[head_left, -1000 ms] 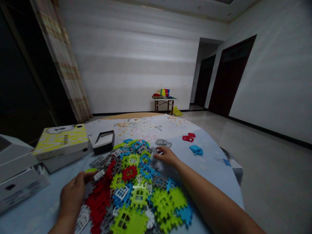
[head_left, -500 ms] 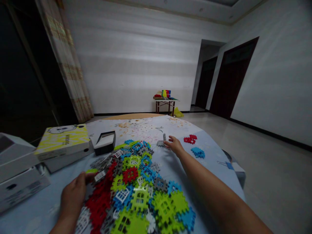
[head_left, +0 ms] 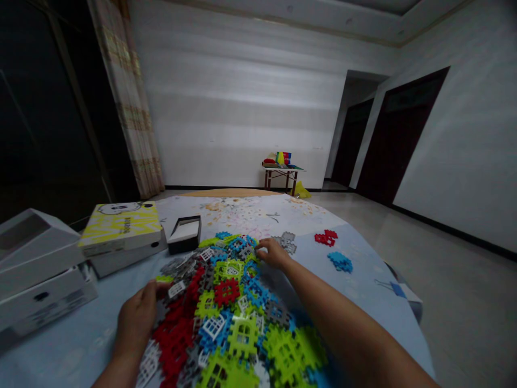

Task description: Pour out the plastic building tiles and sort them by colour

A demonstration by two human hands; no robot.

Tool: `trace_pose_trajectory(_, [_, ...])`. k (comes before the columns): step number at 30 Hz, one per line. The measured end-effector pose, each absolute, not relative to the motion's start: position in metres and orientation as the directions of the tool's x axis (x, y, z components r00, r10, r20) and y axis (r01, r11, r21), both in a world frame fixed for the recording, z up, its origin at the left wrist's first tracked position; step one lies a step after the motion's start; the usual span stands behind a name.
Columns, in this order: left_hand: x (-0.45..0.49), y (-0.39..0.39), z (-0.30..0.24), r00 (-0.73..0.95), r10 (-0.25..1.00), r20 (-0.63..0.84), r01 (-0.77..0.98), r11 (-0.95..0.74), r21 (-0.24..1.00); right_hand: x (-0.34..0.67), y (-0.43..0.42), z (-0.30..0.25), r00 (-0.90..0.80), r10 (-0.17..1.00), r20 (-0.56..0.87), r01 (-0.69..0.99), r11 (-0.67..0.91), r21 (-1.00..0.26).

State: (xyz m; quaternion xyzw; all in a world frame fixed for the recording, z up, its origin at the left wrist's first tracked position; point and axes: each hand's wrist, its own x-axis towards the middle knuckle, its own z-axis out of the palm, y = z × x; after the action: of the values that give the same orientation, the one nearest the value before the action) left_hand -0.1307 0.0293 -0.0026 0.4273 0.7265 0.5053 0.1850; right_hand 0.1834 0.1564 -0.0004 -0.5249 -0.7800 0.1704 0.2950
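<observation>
A long heap of toothed plastic building pieces [head_left: 226,291] in green, blue, red, grey and white lies before me. At its left side, my left hand [head_left: 137,318] has its fingers bent against the heap, beside a white window piece [head_left: 176,290] and a green piece [head_left: 163,278]. What those fingers hold, if anything, is hidden. My right hand [head_left: 272,253] reaches to the heap's far right edge, fingers curved and a little apart, close to some grey pieces [head_left: 246,251]. Just beyond that hand lies a flat group of grey pieces [head_left: 287,242].
Red pieces [head_left: 326,237] and stacked blue pieces [head_left: 340,262] lie to the right on the flowered tablecloth [head_left: 363,312]. On the left are a black open box [head_left: 184,235], a yellow and white box [head_left: 123,223] and white boxes [head_left: 44,291]. A small table [head_left: 285,169] stands by the wall.
My right hand has moved left from the grey group to the heap's edge. The grey piece upright at its fingers no longer stands there. My left hand stays at the heap; the view has turned slightly left.
</observation>
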Motion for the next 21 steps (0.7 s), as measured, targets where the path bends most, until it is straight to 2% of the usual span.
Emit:
trace_pose_trajectory(5, [-0.134,0.030,-0.005,-0.554,0.820,0.146,0.436,0.137,0.889,0.163,0.161,0.002,-0.359,0.905,0.228,0.787,0.425,-0.448])
trace_pose_trajectory(14, [-0.138,0.032,-0.009,-0.559,0.817,0.142,0.408,0.122,0.905,0.158,0.157,0.009,-0.386,0.900,0.200,0.808,0.435,-0.398])
trace_pose_trajectory(17, [-0.136,0.032,-0.006,-0.571,0.808,0.145,0.417,0.133,0.899,0.162,0.144,0.016,-0.407,0.872,0.271,0.773,0.487,-0.407])
trace_pose_trajectory(21, [-0.130,0.027,0.002,-0.554,0.819,0.148,0.442,0.139,0.886,0.176,0.125,0.021,-0.361,0.815,0.454,0.679,0.563,-0.471])
